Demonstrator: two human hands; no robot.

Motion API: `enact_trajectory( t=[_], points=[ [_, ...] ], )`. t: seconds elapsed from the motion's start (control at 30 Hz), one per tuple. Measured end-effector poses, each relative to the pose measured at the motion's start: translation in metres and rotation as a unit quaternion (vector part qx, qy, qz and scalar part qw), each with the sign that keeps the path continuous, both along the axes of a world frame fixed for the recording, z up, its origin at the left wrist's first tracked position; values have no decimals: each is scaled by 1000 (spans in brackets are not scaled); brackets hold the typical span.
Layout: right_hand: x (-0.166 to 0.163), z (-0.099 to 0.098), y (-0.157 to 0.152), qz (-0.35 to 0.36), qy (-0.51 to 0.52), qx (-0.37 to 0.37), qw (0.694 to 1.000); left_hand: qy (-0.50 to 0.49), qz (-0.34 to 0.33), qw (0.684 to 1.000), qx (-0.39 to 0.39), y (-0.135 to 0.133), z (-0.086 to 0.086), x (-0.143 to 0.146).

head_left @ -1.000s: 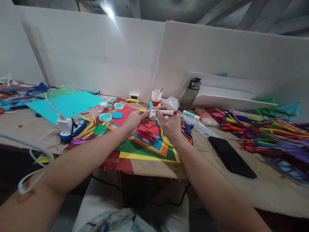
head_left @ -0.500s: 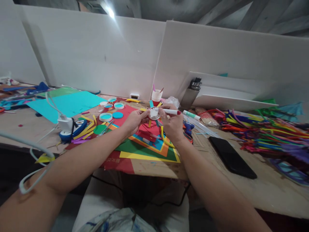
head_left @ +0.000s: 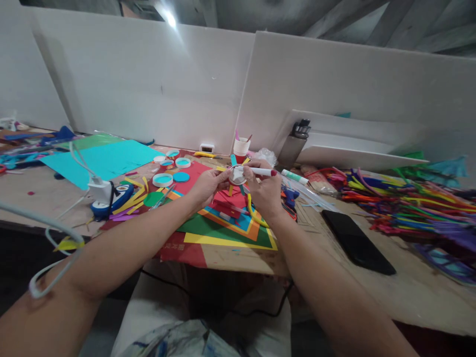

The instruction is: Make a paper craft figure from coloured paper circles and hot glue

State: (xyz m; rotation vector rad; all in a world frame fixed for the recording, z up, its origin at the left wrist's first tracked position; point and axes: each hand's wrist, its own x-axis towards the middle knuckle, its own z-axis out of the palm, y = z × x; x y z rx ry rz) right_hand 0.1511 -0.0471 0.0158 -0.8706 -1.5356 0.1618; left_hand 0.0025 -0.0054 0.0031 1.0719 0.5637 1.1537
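Between my hands is a small round white paper craft piece (head_left: pixel 237 175), like a cut-down cup, with blue and yellow strips sticking out around it. My left hand (head_left: pixel 212 184) pinches its left rim between thumb and fingers. In my right hand (head_left: pixel 265 187) is a white marker (head_left: pixel 262 171) with a dark red end pointing right. The marker's other end reaches to the inside of the round piece, and the right fingers are close to its rim. Below lie red paper (head_left: pixel 231 202) and a yellow pipe cleaner (head_left: pixel 256 214).
Coloured sheets (head_left: pixel 226 237) are stacked at the table's front. Cut cup rings (head_left: pixel 162 180) and a power strip (head_left: pixel 111 202) with cables are on the left. To the right are a blue glue gun (head_left: pixel 291 196), a black phone (head_left: pixel 357 240), pipe cleaners (head_left: pixel 401 203) and a bottle (head_left: pixel 295 144).
Almost nothing differs. The marker and my right hand have shifted very slightly at the round piece; my left hand keeps its grip.
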Motion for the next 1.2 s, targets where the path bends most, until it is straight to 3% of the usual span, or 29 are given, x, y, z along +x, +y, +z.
enact_trajectory(
  t=[1.2],
  points=[
    [-1, 2, -2, -7, -10, -4, 1000, 8, 10, 1000, -8, -2, 1, 1]
  ],
)
